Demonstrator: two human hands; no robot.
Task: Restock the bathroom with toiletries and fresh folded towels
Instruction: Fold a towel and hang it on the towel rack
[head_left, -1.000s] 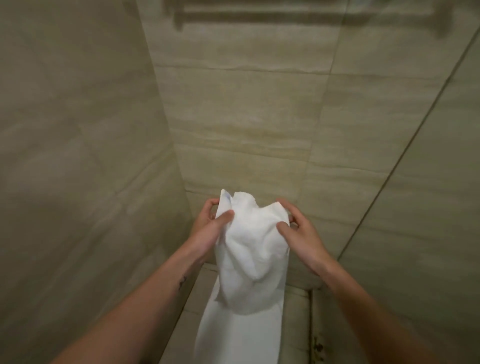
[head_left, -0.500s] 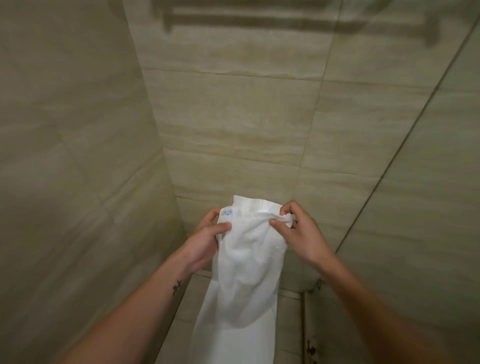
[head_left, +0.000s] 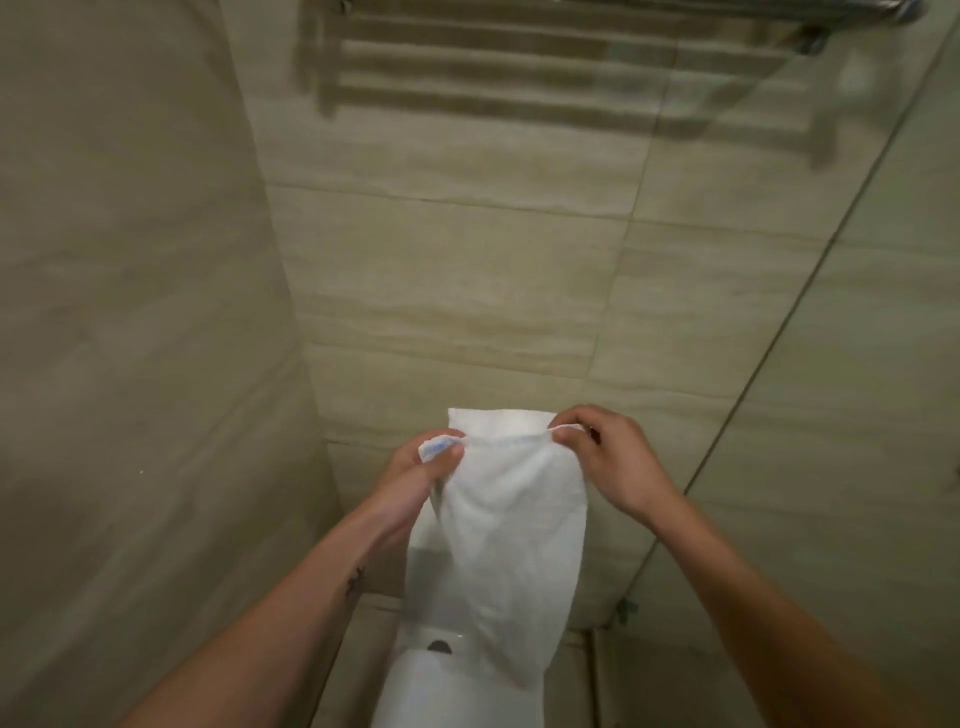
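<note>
A white towel (head_left: 511, 530) hangs in front of me, held up by its top edge. My left hand (head_left: 421, 473) pinches the towel's left corner, where a small blue-marked label shows. My right hand (head_left: 610, 462) pinches the right corner, fingers curled over the hem. The top edge is stretched fairly straight between both hands, and the cloth drapes down in a loose fold.
A metal towel rack (head_left: 810, 13) runs along the top of the tiled back wall, casting barred shadows. A glass panel (head_left: 857, 364) stands on the right. Below the towel is a white toilet cistern (head_left: 415, 670). A tiled wall closes the left side.
The bunched towel has been pulled out flat along its top edge, both hands shifting to its corners. The view has tilted up, bringing the rack into sight.
</note>
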